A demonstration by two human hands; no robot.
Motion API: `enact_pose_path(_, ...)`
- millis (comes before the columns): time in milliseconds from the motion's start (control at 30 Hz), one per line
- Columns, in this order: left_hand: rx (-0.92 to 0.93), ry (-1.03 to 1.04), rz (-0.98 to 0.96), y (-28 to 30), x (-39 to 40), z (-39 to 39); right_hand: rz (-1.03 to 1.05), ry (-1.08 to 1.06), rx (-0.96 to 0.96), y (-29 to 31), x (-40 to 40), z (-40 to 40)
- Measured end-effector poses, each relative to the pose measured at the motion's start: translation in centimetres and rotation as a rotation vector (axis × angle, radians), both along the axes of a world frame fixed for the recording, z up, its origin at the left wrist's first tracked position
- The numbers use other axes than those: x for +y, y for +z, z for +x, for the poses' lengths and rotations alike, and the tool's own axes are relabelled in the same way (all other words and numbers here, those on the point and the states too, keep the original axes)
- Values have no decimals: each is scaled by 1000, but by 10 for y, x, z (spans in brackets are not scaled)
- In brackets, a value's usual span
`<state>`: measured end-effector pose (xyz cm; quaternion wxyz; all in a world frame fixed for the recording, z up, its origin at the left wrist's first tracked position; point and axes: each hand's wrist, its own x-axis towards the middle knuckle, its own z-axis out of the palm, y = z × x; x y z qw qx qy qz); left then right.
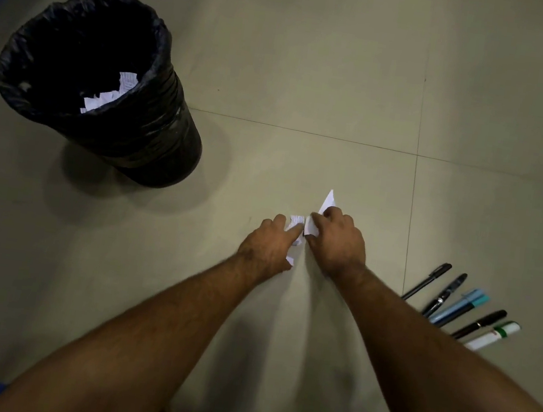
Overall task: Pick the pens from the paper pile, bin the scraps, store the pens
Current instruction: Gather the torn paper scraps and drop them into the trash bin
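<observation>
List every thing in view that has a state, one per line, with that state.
bin: upright, lined with a black bag, open, some paper scraps inside
scraps in bin: lying inside, white
left hand: holds a paper scrap
right hand: holds a paper scrap
paper scraps: white, torn, gathered in both hands at the floor
pens: lying side by side on the floor, right of the hands, capped

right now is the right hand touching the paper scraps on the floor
Touching. The head view shows the right hand curled over white paper scraps, which poke out past its fingers.
</observation>
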<state>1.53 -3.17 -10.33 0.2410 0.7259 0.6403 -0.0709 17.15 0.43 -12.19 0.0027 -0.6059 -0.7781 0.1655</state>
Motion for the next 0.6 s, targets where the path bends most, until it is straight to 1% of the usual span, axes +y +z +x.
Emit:
enact_pose_path(67,20,-20,-3,-1,3,0,4,-13,3,0,-3,1)
enact_pose_path(267,59,23,49,0,3,4,-31,-36,37,2,-7,-2)
enact_pose_path(333,51,42,38,0,2,6,-18,-36,33,2,-8,-5)
enact_pose_path(400,-5,89,19,-3,3,6,-25,-44,45,2,-9,-7)
enact_pose_path(433,-34,116,1,-1,2,8,-38,-66,71,1,-10,-9)
enact_pose_path(500,-94,176,-14,-2,2,9,-63,-170,199,0,-11,-13)
enact_pose_path(600,-143,332,10,4,4,5,-84,-323,382,4,-11,-22)
